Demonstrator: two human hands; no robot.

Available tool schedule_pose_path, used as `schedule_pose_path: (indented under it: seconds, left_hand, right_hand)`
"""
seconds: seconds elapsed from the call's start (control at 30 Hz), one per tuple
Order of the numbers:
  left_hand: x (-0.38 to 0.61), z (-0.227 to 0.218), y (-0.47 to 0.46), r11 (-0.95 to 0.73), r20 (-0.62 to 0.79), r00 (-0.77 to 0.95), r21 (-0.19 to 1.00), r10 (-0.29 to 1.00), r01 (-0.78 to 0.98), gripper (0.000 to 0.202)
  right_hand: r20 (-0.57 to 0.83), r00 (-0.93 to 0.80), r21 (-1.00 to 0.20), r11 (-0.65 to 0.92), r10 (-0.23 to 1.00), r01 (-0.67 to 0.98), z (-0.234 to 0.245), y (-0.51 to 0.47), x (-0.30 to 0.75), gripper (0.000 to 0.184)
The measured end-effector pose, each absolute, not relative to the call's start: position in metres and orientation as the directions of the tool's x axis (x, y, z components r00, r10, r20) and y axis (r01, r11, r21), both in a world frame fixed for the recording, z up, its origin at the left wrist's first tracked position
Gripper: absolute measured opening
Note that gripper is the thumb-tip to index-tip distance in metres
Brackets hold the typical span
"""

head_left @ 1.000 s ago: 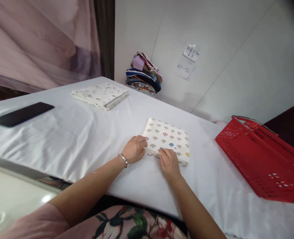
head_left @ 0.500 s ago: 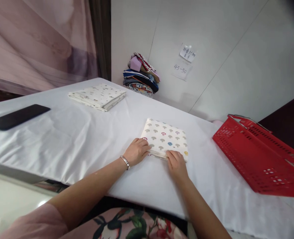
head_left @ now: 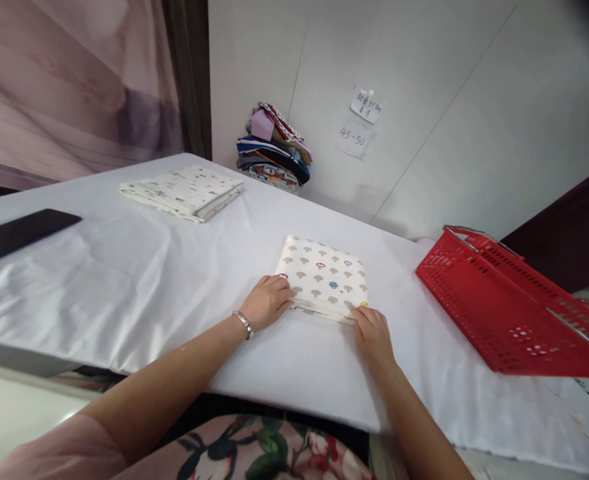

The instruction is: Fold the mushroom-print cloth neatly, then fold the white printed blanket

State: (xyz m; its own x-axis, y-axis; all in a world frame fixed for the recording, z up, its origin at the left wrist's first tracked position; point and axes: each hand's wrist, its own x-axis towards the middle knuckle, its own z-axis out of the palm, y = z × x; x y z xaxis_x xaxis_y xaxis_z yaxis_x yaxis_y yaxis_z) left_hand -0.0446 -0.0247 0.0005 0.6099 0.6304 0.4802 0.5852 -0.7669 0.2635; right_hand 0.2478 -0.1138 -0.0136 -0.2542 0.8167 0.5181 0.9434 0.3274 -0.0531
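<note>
A folded white cloth [head_left: 324, 273] printed with grey, red, blue and yellow mushrooms lies in front of me on the white-covered table [head_left: 294, 360]. My left hand [head_left: 267, 303], a silver bracelet at its wrist, grips the cloth's near left corner, fingers on top and thumb at the front edge. At the near right corner, my right hand [head_left: 374, 337] has its fingers closed on the edge; its thumb is hardly visible. Stacked layers show along the front fold between the hands.
Another folded white cloth [head_left: 182, 192] with small dark prints lies farther back on the left. A black phone-like slab [head_left: 24, 233] is at the left edge. On the right stands a red plastic basket [head_left: 504, 313]. Behind the table is a pile of folded fabrics [head_left: 274, 147], beside paper notes [head_left: 359, 123] on the wall.
My right hand has slid rightward along the front edge to the near right corner. My left hand stays at the left corner. The whole view has shifted slightly.
</note>
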Motion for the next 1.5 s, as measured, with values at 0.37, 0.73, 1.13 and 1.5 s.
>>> schedule_pose_path:
  seconds: [0.37, 0.73, 1.13, 1.5]
  left_hand:
    - [-0.043, -0.002, -0.020, -0.686, 0.543, 0.425, 0.501, 0.724, 0.528, 0.023]
    - [-0.052, -0.003, -0.012, -0.197, 0.253, -0.009, 0.774, 0.967, 0.602, 0.021]
    - [-0.036, -0.001, -0.029, -0.063, 0.028, 0.073, 0.851, 0.997, 0.521, 0.015]
    - [0.017, 0.010, -0.083, -0.291, -0.046, 0.580, 0.831, 0.814, 0.475, 0.008]
  right_hand:
    - [0.417, 0.004, -0.464, 0.209, 0.909, 0.861, -0.002, -0.114, 0.241, 0.022]
    - [0.232, 0.418, -0.720, -0.134, 0.879, 0.681, -0.018, -0.085, 0.254, 0.054]
    - [-0.053, 0.357, -0.938, -0.170, 0.933, 0.303, -0.005, -0.074, 0.281, 0.074]
    - [0.109, 0.464, -0.696, -0.265, 0.879, 0.667, -0.011, -0.015, 0.343, 0.052]
